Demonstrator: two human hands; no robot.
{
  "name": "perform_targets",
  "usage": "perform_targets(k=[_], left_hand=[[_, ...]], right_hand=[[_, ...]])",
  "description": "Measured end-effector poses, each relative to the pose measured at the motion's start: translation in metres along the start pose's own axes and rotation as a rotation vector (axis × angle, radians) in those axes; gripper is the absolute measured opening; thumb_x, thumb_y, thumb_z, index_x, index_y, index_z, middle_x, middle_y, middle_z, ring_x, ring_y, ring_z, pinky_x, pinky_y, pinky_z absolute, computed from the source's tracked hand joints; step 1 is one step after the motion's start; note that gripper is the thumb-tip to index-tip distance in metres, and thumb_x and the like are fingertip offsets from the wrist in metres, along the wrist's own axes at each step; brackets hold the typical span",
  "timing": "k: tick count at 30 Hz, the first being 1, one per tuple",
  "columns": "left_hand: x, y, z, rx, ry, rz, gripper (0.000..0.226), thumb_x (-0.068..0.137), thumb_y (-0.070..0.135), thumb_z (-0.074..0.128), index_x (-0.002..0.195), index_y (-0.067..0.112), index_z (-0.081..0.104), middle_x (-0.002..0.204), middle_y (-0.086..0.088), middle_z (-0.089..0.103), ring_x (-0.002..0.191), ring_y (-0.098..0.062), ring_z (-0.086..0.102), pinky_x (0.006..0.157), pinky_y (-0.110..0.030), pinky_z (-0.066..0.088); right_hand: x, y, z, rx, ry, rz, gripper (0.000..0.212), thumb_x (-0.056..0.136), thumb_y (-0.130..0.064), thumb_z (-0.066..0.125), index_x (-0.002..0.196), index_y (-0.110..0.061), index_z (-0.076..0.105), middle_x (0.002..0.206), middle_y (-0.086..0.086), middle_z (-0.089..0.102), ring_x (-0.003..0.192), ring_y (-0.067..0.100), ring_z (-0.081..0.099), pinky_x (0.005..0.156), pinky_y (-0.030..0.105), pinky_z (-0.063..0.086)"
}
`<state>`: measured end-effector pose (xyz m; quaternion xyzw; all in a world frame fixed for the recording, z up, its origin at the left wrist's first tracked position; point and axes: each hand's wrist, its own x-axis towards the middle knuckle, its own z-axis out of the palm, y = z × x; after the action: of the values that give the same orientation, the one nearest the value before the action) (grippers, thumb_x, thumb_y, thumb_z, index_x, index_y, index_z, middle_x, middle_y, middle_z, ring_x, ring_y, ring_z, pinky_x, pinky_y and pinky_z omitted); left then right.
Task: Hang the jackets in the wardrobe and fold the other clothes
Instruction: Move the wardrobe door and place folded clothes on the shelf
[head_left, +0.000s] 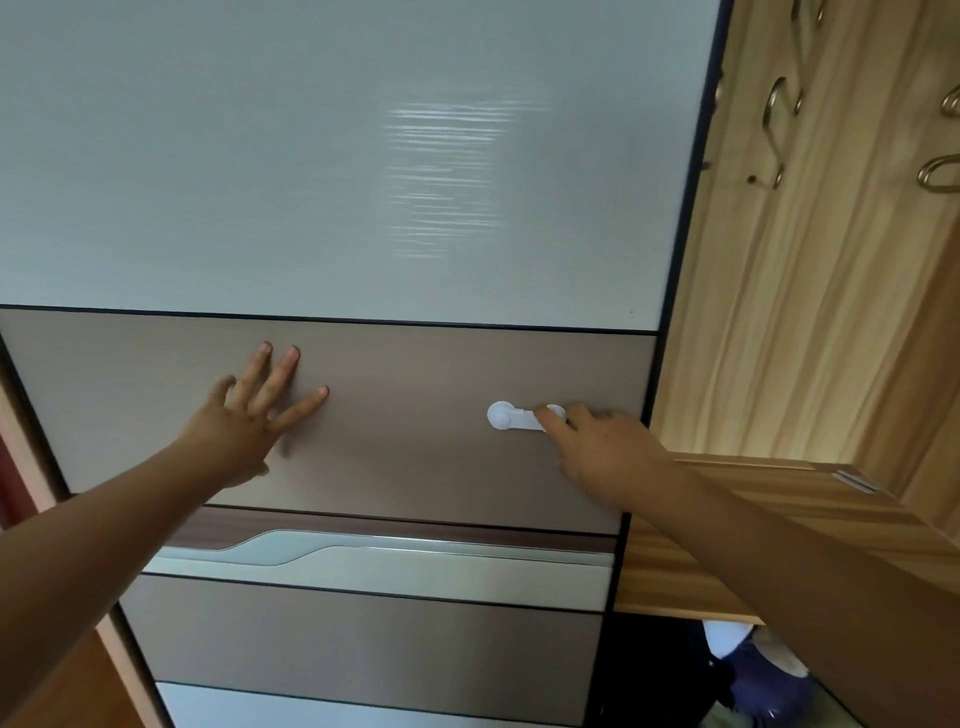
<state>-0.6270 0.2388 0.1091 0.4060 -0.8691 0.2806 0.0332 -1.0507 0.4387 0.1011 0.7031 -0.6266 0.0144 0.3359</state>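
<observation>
The wardrobe's sliding door (363, 182) fills the view, with a pale upper panel and a brown band below it. My left hand (249, 415) presses flat on the brown band with spread, straight fingers. My right hand (597, 447) reaches to a small white plastic latch (506, 415) stuck on the same band near the door's right edge, and its fingers curl over the latch's right end. No jacket or other clothing is held in either hand.
A wooden panel with metal coat hooks (779, 109) stands to the right of the wardrobe, above a wooden shelf (727, 519). Dark blue and white fabric (758, 670) lies low under that shelf. A reddish wooden frame (31, 467) runs along the left.
</observation>
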Motion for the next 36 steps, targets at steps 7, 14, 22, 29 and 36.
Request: perform_targets(k=[7,14,22,29,36], left_hand=[[-0.034,0.059,-0.024,-0.264,-0.25,-0.176,0.091,0.095,0.051,0.06,0.16,0.039,-0.002,0.168,-0.01,0.004,0.154,-0.031,0.015,0.115,-0.044,0.036],[-0.096,0.143,-0.064,-0.634,-0.457,-0.285,0.058,0.095,0.051,0.06,0.146,0.031,0.046,0.14,0.003,0.059,0.117,-0.013,0.061,0.1,-0.026,0.047],[-0.207,0.221,-0.113,-0.668,-0.544,-0.568,0.048,0.098,0.051,0.056,0.142,0.034,0.049,0.135,0.007,0.061,0.098,-0.003,0.057,0.086,-0.018,0.043],[-0.356,0.264,-0.133,-0.633,-0.625,-0.97,0.057,0.097,0.054,0.057,0.148,0.031,0.045,0.14,0.005,0.058,0.125,-0.015,0.057,0.104,-0.035,0.048],[-0.514,0.299,-0.167,-0.594,-0.736,-1.332,0.057,0.097,0.052,0.057,0.148,0.029,0.046,0.142,0.002,0.058,0.129,-0.019,0.055,0.105,-0.032,0.042]], right_hand=[[-0.033,0.001,-0.036,0.431,-0.262,0.092,0.07,0.102,-0.046,0.051,0.158,-0.03,0.012,0.135,0.007,0.05,0.109,0.027,0.058,0.084,0.042,0.054],[-0.051,-0.012,-0.032,0.707,-0.549,-0.03,0.048,0.101,-0.048,0.056,0.142,-0.025,0.049,0.137,-0.003,0.056,0.113,0.018,0.054,0.088,0.029,0.042],[-0.062,-0.065,-0.026,0.738,-0.641,-0.296,0.053,0.098,-0.059,0.054,0.144,-0.034,0.048,0.137,-0.003,0.058,0.11,0.019,0.061,0.096,0.031,0.047],[-0.074,-0.182,-0.063,0.706,-0.633,-0.68,0.054,0.099,-0.057,0.051,0.147,-0.033,0.045,0.142,0.001,0.057,0.123,0.022,0.058,0.099,0.037,0.048],[-0.097,-0.316,-0.134,0.687,-0.593,-1.032,0.053,0.1,-0.056,0.051,0.146,-0.03,0.046,0.145,0.002,0.056,0.127,0.023,0.057,0.103,0.043,0.05]])
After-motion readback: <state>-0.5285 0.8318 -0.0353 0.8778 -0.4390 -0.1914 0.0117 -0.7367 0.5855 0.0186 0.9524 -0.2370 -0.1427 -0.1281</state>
